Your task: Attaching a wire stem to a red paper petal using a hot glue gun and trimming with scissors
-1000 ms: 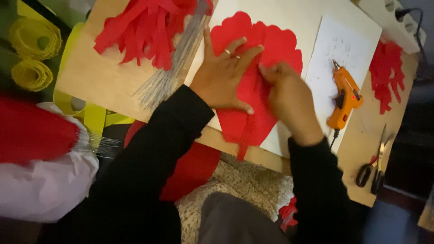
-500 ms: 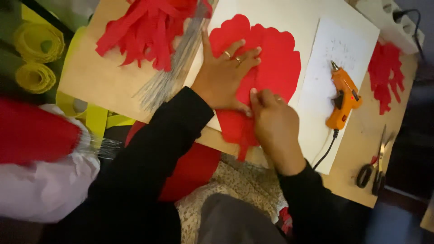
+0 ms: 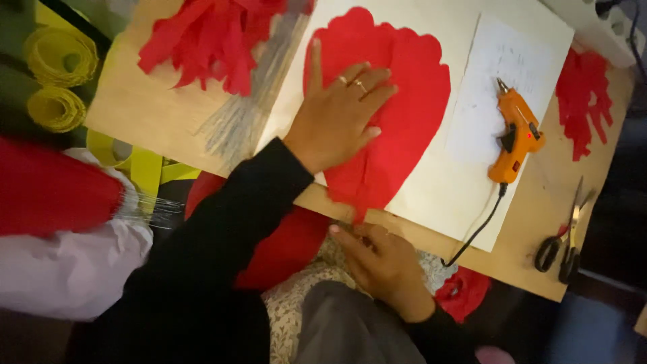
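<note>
A left hand (image 3: 340, 118) lies flat, fingers spread, on a large red paper petal (image 3: 397, 114) resting on a white sheet (image 3: 445, 195) toward the desk's (image 3: 168, 114) near edge, pinning rather than gripping it. The right hand (image 3: 381, 259) sits just below that edge, fingers loosely curled at the petal's narrow tip; whether they pinch it cannot be told. The petal looks thin, light, limp and easily torn, best held at its tip or slid flat. An orange glue gun (image 3: 515, 131) lies beside it, scissors (image 3: 566, 236) at the desk's right corner.
</note>
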